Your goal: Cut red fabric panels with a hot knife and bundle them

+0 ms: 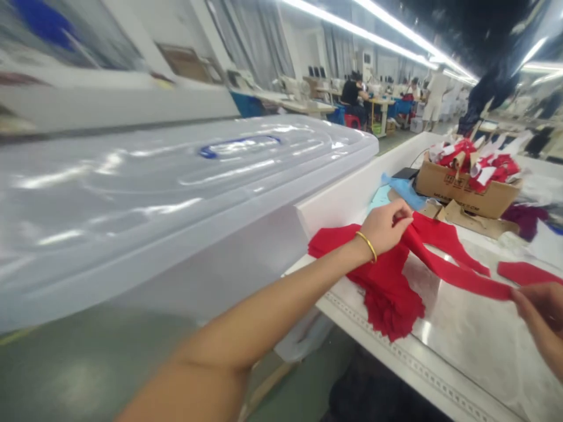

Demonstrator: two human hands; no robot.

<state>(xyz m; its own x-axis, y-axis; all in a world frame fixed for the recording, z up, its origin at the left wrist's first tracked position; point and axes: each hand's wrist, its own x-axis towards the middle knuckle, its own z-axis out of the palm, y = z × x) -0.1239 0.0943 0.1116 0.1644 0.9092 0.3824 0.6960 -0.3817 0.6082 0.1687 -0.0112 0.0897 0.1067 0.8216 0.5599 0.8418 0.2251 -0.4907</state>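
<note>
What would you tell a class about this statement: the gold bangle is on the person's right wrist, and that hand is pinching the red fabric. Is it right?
No, the wrist is wrong: the gold bangle is on the person's left wrist, not the right, as the head view shows. The rest stands: that left hand is pinching the red fabric.

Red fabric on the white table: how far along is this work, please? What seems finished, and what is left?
Looking done: red and white pieces are gathered in the cardboard box, though their finish cannot be confirmed. In hand: the left hand pinches the red fabric, and the right hand holds the end of a long red strip. Left: a separate red piece lies on the table.
</note>
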